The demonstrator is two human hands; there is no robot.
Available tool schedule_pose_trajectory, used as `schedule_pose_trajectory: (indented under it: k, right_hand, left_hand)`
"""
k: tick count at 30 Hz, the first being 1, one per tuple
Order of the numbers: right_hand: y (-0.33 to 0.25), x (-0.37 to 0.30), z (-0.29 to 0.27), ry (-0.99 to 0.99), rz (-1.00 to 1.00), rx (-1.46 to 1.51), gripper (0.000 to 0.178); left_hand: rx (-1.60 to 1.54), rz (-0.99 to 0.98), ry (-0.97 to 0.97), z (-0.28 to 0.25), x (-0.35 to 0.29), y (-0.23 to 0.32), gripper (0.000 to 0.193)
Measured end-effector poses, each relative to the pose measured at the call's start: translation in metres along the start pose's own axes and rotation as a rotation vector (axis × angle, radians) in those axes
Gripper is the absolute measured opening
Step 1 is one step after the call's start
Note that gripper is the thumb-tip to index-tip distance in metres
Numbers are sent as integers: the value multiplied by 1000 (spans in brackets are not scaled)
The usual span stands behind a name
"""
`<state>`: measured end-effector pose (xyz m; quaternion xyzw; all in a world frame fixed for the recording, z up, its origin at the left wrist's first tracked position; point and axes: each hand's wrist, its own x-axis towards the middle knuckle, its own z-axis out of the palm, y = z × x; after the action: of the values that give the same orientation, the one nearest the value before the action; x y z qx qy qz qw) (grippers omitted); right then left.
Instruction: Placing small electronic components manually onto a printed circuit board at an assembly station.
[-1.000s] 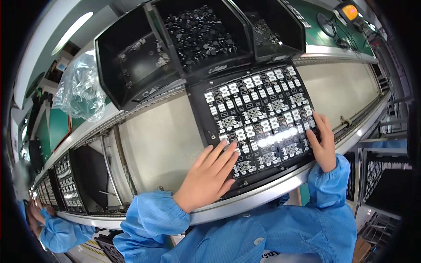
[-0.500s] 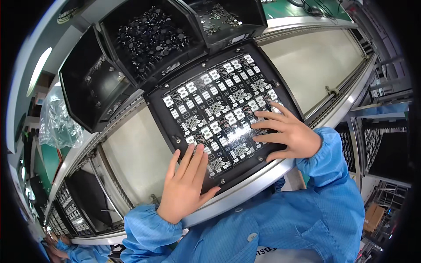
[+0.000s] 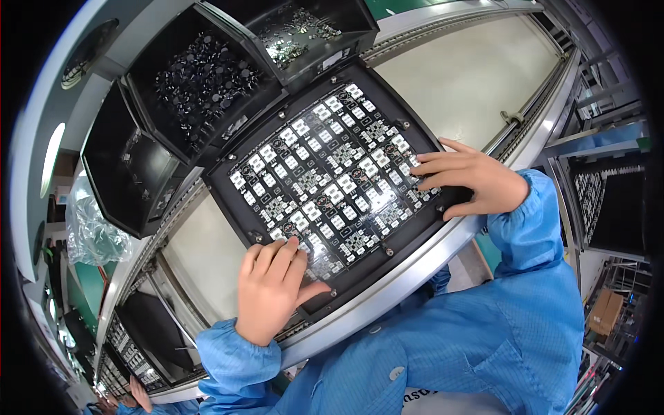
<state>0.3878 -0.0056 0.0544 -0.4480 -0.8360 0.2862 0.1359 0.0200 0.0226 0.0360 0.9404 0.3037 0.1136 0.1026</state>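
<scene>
A black square carrier (image 3: 409,238) with screws along its rim holds a panel of circuit boards (image 3: 325,164) covered in white and dark parts. My left hand (image 3: 271,294) is at the carrier's near left corner, fingers bent and slightly parted over its edge, the thumb held out. At the right side, my right hand (image 3: 477,181) spreads its fingers, their tips over the panel's right edge and the thumb by the near rim. No part shows in either hand. Whether the fingertips press on the boards, I cannot tell.
Beyond the carrier stand black bins: one with many dark round parts (image 3: 207,83), one with small metallic parts (image 3: 297,34), one with few pieces (image 3: 135,162). A metal rail (image 3: 380,294) runs along the near side. A clear plastic bag (image 3: 97,221) hangs at left.
The whole view has shifted, so the carrier and bins appear farther left. My right hand has drawn off the panel's middle toward its right edge. My left fingers are more bent at the same corner.
</scene>
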Motion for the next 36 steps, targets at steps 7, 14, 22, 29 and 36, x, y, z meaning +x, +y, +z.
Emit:
schedule_pose_trajectory:
  k: [7, 14, 22, 29, 36]
  right_hand:
    - [24, -6, -6, -117, 35, 137, 52]
    - [31, -1, -3, -75, -31, 74, 41]
    - [14, 30, -26, -50, -4, 21, 26]
    - [0, 153, 9, 388, -52, -259, 26]
    - [29, 196, 45, 643, -182, -604, 21]
  left_hand:
    - [-30, -193, 278, -16, 38, -57, 27]
    - [-72, -369, 390, 12, 40, -79, 41]
    - [-203, -538, 439, 28, 43, -85, 43]
    - [-331, -594, 503, 28, 37, -89, 40]
    - [-430, -653, 569, 38, 43, -81, 38]
